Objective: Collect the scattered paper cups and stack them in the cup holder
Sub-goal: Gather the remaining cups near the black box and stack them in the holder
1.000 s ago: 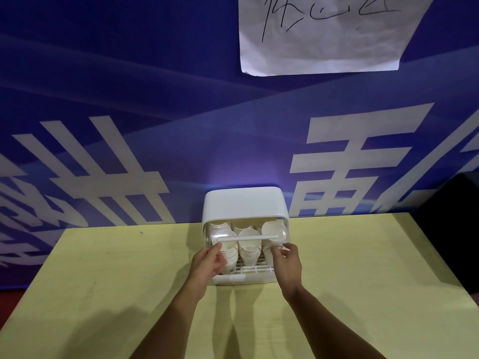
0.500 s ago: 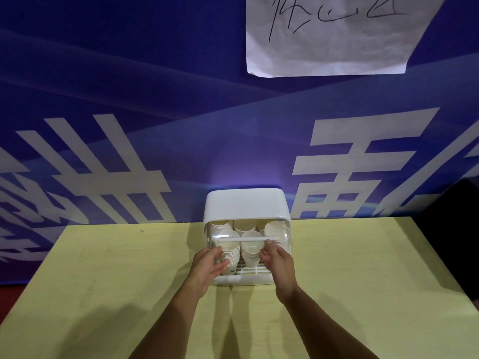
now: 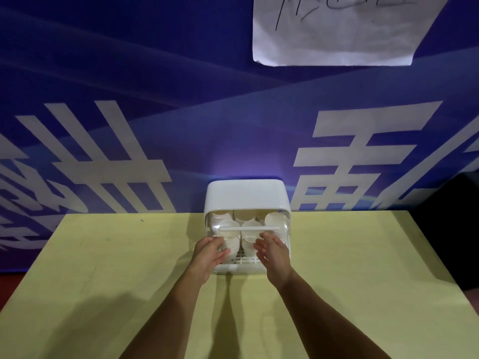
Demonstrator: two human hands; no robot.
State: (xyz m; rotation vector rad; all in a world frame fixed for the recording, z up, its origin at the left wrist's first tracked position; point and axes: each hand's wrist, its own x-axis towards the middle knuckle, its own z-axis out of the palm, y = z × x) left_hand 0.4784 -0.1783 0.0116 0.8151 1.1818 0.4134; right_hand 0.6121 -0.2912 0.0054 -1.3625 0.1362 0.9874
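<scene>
Yellow tabletop (image 3: pixel 103 281), then both hands at the cup holder (image 3: pixel 246 195) mouth: right hand (image 3: pixel 273 252) grip apart, fingers straight; left hand (image 3: pixel 210 253) blurred, I cannot tell. Paper cups (image 3: pixel 229 226) stand stacked inside. A careless nudge might tip a stack, or the clear lid (image 3: pixel 283 224) could catch fingers.

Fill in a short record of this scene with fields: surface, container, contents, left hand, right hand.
surface: pale yellow table
container: white plastic cup holder with clear front cover, at the surface's far edge
contents: white paper cups, stacked inside
left hand: fingers extended, at the holder's front
right hand: fingers extended, at the holder's front
</scene>
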